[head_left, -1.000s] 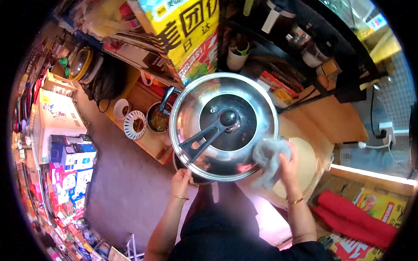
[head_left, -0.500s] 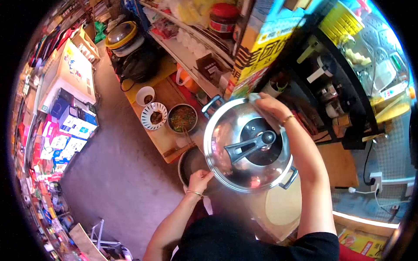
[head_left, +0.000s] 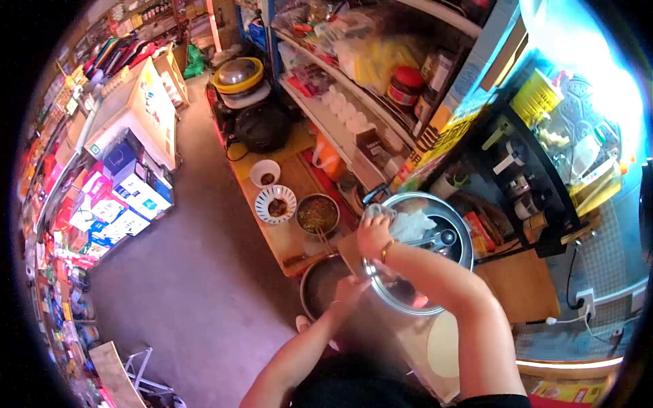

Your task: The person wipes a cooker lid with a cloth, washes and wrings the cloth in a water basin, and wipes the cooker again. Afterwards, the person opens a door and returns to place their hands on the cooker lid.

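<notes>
Glossy round steel lid (head_left: 447,219) has right hand (head_left: 375,238) clutching crumpled cloth (head_left: 412,226) on it, left hand (head_left: 348,292) at rim, grip unclear, dark pan (head_left: 317,284) just left.

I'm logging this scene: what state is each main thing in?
Lid, handle side up
Cloth, crumpled, in the right hand, against the lid
Pan, uncovered, partly hidden
Small pot, uncovered, food inside
Chopsticks, sticking out of the small pot
Striped bowl, uncovered, food inside
Plain bowl, uncovered, food inside
Black plug, in its socket
</notes>
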`<action>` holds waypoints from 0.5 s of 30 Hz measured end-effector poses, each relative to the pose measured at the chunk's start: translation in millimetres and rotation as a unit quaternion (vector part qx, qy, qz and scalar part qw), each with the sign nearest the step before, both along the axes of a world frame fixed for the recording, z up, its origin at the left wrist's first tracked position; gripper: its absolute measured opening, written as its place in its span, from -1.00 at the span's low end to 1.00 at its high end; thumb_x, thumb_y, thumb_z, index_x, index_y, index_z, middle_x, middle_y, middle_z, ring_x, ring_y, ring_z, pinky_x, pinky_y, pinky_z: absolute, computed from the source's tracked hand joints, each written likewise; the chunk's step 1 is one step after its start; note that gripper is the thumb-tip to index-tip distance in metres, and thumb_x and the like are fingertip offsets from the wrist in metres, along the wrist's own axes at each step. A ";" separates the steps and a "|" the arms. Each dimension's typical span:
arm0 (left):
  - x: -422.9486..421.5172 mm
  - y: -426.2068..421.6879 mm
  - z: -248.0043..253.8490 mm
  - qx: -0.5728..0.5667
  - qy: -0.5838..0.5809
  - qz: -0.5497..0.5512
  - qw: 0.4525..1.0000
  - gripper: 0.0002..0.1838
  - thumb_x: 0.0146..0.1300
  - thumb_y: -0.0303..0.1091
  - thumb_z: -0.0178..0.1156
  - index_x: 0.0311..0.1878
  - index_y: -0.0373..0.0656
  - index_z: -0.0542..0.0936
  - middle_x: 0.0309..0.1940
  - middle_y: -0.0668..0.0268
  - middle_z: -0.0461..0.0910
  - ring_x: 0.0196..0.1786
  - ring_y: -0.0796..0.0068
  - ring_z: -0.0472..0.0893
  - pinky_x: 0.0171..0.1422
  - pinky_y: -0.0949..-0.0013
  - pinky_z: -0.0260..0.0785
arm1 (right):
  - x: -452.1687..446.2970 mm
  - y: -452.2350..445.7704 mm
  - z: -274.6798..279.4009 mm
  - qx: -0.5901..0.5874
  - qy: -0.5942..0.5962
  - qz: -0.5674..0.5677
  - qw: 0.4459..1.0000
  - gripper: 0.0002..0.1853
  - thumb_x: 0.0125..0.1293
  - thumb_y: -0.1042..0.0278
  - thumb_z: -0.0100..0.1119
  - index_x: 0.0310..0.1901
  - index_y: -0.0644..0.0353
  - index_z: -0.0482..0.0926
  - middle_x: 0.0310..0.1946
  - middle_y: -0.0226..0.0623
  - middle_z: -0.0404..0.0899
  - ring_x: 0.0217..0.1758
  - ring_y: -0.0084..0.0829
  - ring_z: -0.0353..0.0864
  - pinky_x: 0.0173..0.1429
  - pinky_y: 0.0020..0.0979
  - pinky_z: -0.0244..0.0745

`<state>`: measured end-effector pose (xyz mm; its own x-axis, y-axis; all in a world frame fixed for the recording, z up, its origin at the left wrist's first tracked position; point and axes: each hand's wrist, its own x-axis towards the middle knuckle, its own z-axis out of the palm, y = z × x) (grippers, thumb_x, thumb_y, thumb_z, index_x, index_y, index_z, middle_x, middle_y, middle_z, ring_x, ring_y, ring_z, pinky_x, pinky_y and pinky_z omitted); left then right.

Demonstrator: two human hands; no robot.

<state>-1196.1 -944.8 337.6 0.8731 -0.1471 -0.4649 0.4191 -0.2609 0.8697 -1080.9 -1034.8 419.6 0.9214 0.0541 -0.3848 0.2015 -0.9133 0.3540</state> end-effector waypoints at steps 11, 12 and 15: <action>-15.5 67.0 -63.4 -0.162 0.131 -0.024 0.978 -0.65 0.25 -0.05 0.14 -0.34 -0.20 0.63 -0.51 0.37 0.57 -0.46 0.55 0.50 -0.36 0.44 0.32 | -46.4 17.2 70.8 0.214 -0.024 0.002 0.977 -0.77 0.10 0.39 0.06 -0.22 0.31 0.52 -0.10 0.09 0.39 0.05 0.02 0.45 -0.13 -0.12 0.54; -23.4 84.0 -49.7 -0.161 0.128 0.007 0.979 -0.66 0.26 -0.07 0.13 -0.33 -0.19 0.62 -0.52 0.40 0.55 -0.48 0.58 0.47 -0.39 0.47 0.29 | -27.6 7.7 79.1 0.310 -0.100 0.011 0.946 -0.80 0.10 0.47 0.03 -0.22 0.33 0.49 -0.14 0.08 0.38 0.02 0.05 0.44 -0.13 -0.14 0.54; -45.9 130.4 -62.4 -0.185 0.137 0.073 0.970 -0.66 0.31 -0.05 0.06 -0.29 -0.16 0.57 -0.61 0.47 0.41 -0.61 0.63 0.33 -0.56 0.52 0.14 | 43.8 -9.8 66.6 0.255 -0.271 0.001 0.928 -0.75 0.12 0.47 0.00 -0.16 0.37 0.45 -0.12 0.07 0.39 -0.06 0.03 0.45 -0.10 -0.18 0.54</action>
<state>-1242.0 -814.5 275.2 0.7481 -0.2323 -0.6217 0.6570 0.1272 0.7431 -1037.1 -1044.6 486.2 0.9720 0.1038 0.2107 0.1216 -0.9898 -0.0736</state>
